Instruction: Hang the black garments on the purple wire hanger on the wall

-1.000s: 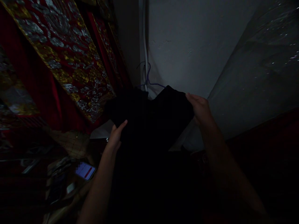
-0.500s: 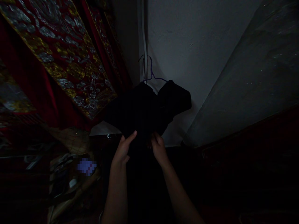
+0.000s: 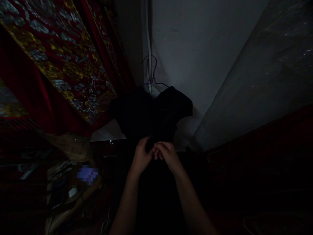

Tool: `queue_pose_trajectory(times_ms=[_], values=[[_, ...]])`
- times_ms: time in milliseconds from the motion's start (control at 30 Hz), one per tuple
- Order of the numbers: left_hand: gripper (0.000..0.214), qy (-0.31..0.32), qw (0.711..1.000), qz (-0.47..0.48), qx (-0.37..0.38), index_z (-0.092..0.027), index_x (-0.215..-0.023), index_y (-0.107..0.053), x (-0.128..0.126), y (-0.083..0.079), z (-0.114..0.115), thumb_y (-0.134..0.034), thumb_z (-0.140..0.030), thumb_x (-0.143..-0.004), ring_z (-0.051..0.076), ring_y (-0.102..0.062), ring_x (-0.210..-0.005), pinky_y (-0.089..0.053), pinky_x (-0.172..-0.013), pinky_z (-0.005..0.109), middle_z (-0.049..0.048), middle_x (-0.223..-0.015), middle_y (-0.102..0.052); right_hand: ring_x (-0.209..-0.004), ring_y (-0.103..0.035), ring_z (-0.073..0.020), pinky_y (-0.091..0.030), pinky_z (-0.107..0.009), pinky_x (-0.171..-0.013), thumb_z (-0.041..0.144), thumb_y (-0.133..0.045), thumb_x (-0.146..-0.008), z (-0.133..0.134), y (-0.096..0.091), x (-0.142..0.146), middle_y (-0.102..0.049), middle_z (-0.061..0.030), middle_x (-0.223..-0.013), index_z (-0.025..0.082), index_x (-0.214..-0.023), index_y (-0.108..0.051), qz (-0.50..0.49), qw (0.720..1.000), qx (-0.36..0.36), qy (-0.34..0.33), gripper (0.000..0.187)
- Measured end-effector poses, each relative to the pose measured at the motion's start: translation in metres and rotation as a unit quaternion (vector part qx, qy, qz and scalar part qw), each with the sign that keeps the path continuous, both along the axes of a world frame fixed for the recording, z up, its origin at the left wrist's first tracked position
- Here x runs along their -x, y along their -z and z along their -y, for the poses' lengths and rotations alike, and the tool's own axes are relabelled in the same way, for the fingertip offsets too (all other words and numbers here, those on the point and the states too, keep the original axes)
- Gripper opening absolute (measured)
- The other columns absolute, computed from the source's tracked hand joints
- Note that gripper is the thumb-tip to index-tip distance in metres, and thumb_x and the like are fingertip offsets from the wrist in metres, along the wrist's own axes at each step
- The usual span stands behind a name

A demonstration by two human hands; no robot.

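A black short-sleeved garment hangs on a thin purple wire hanger against the wall. Both of my hands are at its front, below the neckline, close together. My left hand curves round the dark cloth, its thumb reaching toward the right fingertips. With bent fingers, my right hand pinches at the garment's middle, its fingertips beside my left thumb. The cloth is so dark that its folds and any fastening between the fingers cannot be made out. Its lower part merges into the darkness between my forearms.
Red cloth with gold and silver embroidery hangs at the left. A white cable runs down the wall behind the hanger. Clear plastic sheeting slants across the right. Lower left, a cluttered stand carries a small white object.
My left hand has moved right, up to my right hand, and the two now nearly meet. The garment's front has shifted, and the view has turned slightly.
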State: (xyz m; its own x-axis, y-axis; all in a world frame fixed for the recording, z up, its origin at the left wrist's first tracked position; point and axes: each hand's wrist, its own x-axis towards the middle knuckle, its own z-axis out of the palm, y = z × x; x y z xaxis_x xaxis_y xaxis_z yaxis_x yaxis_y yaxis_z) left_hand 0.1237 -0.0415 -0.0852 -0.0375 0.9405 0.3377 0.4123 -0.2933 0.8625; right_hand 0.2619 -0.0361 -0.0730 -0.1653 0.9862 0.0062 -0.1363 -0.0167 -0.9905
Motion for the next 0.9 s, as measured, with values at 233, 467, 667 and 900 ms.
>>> queue_pose_trajectory(times_ms=[233,467,667,900], values=[[0.013,0.002,1.0,-0.017,0.0,-0.023,-0.089,-0.067,-0.03,0.02,-0.003,-0.055,-0.026,-0.092,0.021,-0.068,-0.081,-0.049,-0.077,0.03,0.0047,-0.086,-0.073,-0.036,-0.04,-0.0073,-0.022,-0.021,-0.038,0.04,-0.065,-0.072,-0.052,-0.063,-0.013,-0.057,-0.0014,-0.044,0.015,-0.063,-0.069,-0.028,0.999,-0.032,0.015,0.027],[0.013,0.077,0.993,-0.093,0.009,-0.022,-0.087,-0.071,-0.019,0.006,-0.025,-0.061,-0.029,-0.09,0.023,-0.07,-0.08,-0.049,-0.074,0.031,0.0072,-0.087,-0.075,-0.038,-0.041,-0.0055,-0.022,-0.02,-0.038,0.033,-0.061,-0.08,-0.096,-0.139,-0.013,-0.055,0.001,-0.048,0.015,-0.067,-0.065,-0.051,0.982,-0.162,0.086,0.023],[0.029,0.043,0.962,-0.068,-0.262,-0.023,-0.123,-0.067,0.006,-0.128,-0.069,-0.051,-0.025,-0.098,0.02,-0.064,-0.1,-0.046,-0.093,0.031,0.0065,-0.11,-0.07,-0.036,-0.041,-0.0068,-0.025,-0.021,-0.04,0.036,-0.058,-0.083,-0.075,-0.137,-0.012,-0.054,0.0021,-0.044,0.016,-0.066,-0.065,0.051,0.972,-0.225,0.047,0.027],[0.017,0.018,0.929,-0.202,-0.309,-0.018,-0.096,-0.068,0.004,-0.146,-0.091,-0.051,-0.023,-0.097,0.022,-0.061,-0.095,-0.043,-0.088,0.033,0.0079,-0.095,-0.068,-0.039,-0.042,-0.0076,-0.03,-0.022,-0.045,0.037,-0.057,-0.085,-0.085,-0.114,-0.008,-0.049,0.0046,-0.043,0.018,-0.064,-0.062,0.079,0.959,-0.261,0.076,0.029]])
